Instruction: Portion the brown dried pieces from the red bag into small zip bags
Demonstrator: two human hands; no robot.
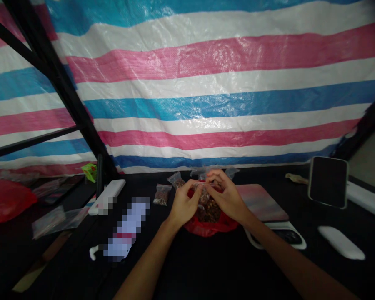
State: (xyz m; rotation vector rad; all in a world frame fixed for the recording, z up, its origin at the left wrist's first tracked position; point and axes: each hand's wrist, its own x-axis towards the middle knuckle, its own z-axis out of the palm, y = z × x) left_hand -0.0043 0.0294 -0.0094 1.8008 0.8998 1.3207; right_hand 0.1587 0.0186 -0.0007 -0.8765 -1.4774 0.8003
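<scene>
My left hand [183, 204] and my right hand [227, 196] are close together, each pinching the top edge of a small clear zip bag [201, 192]. Some brown bits seem to be inside it, though the fingers hide part of the bag. Directly beneath is an open red plastic bag [206, 229] with loose small brown pieces [211, 211] in it, too small to name. To the left of my left hand lie two small filled zip bags [162, 195]. Behind my hands are more clear bags [198, 171], partly hidden.
A flat scale [262, 202] with a shiny plate stands at my right. Farther right are a dark-screened device [328, 182] and a white rounded object [340, 241]. Leftward lie a blurred-out flat item [128, 229], a white bar [108, 196] and another red bag [6, 202]. A striped sheet [206, 91] hangs behind.
</scene>
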